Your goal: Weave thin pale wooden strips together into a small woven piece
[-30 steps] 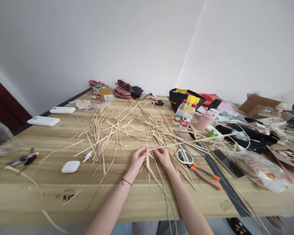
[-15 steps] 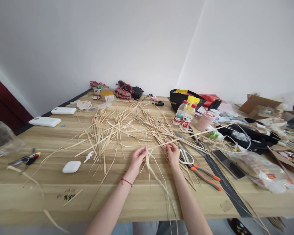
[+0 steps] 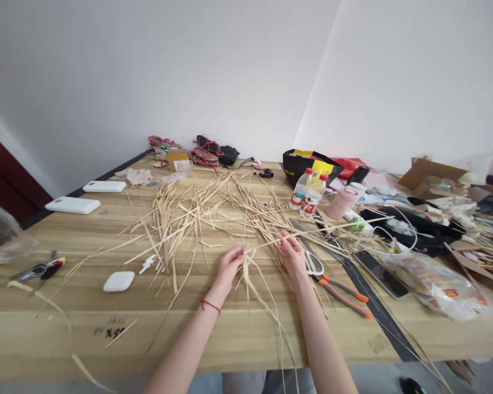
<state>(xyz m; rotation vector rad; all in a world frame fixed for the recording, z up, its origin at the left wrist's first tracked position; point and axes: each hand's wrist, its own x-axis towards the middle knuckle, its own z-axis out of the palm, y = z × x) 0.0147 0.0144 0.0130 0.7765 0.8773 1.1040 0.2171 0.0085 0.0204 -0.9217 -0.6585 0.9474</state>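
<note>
My left hand (image 3: 229,267) is closed, its thumb and fingers pinching the upper end of a small bundle of pale straw strips (image 3: 247,272). Loose tails of that bundle run down over the table edge between my forearms. A long straw strip (image 3: 340,226) stretches from the bundle to the right, and my right hand (image 3: 292,257) pinches it partway along. A thin upright strand (image 3: 245,219) rises by my left fingertips. Beyond both hands lies a loose heap of straw strips (image 3: 197,210). Beside my right wrist are white-handled scissors (image 3: 314,264).
Orange-handled pliers (image 3: 345,298) lie right of my forearm, near a phone (image 3: 381,273). Two bottles (image 3: 311,197), a pink cup (image 3: 342,202) and a black bag (image 3: 308,167) stand behind. To the left are a white earphone case (image 3: 119,281) and a clear container (image 3: 4,235).
My right hand has shifted slightly right and up along the long strip, now covering more of the scissors. My left hand keeps its pinch. The whole view has moved a little.
</note>
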